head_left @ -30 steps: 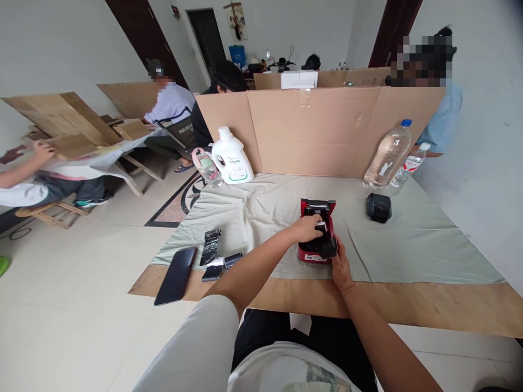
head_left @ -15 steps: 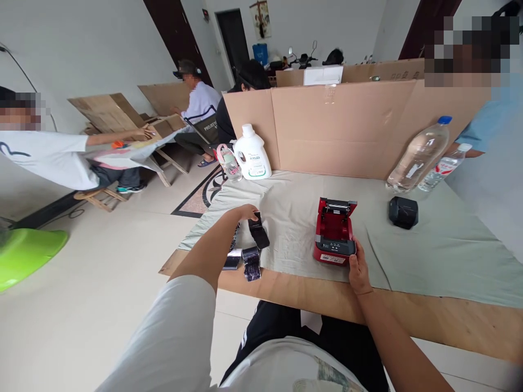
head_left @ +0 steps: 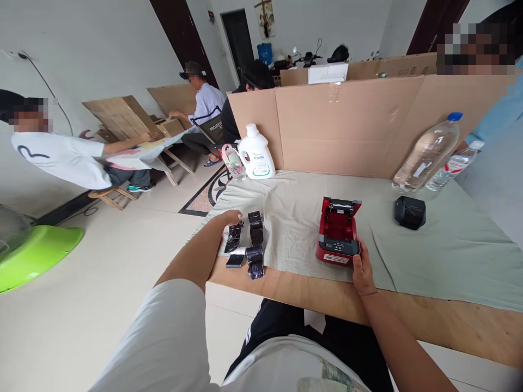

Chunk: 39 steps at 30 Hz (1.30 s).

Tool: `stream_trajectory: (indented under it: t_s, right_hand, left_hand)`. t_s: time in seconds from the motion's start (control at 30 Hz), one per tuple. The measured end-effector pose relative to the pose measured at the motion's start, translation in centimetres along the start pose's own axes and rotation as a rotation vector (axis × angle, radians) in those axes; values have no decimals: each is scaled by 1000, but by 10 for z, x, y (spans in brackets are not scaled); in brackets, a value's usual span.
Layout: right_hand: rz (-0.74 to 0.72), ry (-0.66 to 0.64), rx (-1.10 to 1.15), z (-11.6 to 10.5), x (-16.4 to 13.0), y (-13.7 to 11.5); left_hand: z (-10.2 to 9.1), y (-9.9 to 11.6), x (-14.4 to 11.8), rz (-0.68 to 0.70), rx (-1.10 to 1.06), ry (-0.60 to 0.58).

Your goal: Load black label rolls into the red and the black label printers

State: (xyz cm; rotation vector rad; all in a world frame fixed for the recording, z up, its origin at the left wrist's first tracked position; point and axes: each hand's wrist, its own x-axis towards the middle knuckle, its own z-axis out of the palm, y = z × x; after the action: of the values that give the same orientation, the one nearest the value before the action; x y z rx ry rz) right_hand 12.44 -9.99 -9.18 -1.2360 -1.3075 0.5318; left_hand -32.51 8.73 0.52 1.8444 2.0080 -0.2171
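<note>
My left hand (head_left: 232, 218) is at the top end of a dark, glossy, curled paper strip (head_left: 233, 238), its fingers closed on that end. Beside it lie a second dark strip (head_left: 256, 228), a third (head_left: 255, 262) nearer the table edge, and a small black piece (head_left: 235, 261) with a white part behind it. My right hand (head_left: 363, 269) grips the right front corner of a small red and black printer (head_left: 338, 253). The printer's lid stands up, and its red inner bay shows nothing inside.
A black box-shaped object (head_left: 409, 212) sits to the right on the cloth (head_left: 294, 218). Behind stand a white detergent jug (head_left: 257, 155), a pink-lidded bottle (head_left: 235, 166), two clear bottles and a cardboard partition (head_left: 335, 130). Other people sit at left and beyond the partition.
My left hand has let go of the strip nearer the printer, which now lies on the cloth, and has moved left to another strip. My right hand stays on the printer.
</note>
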Motion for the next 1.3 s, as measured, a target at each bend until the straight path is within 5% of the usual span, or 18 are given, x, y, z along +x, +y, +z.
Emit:
stream_trajectory:
  t_s: [0.2, 0.37, 0.5, 0.6, 0.73, 0.83, 0.93, 1.1, 1.3]
  right_hand:
    - [6, -1, 0, 2, 0, 1]
    - [-29, 96, -78, -3, 1, -7]
    - [-200, 249, -136, -6, 4, -50]
    - [-246, 10, -65, 2, 5, -91]
    - [-51, -260, 69, 15, 2, -117]
    - [153, -244, 202, 17, -5, -112]
    - [235, -129, 215, 14, -9, -103]
    - [-2, -184, -84, 5, -5, -94]
    - [-216, -139, -639, 3, -2, -90]
  left_hand:
    - [7, -4, -26, -16, 81, 8]
    - [-21, 14, -48, 49, -117, -121]
    - [-50, 70, -84, 398, -459, -432]
    - [-54, 133, -113, 664, -464, -648]
    - [-36, 209, -127, 907, -382, -782]
    - [-17, 247, -117, 921, -367, -691]
    - [3, 272, -99, 898, -248, -471]
    - [32, 299, -78, 998, 76, -151]
    - [45, 317, -79, 876, 305, -35]
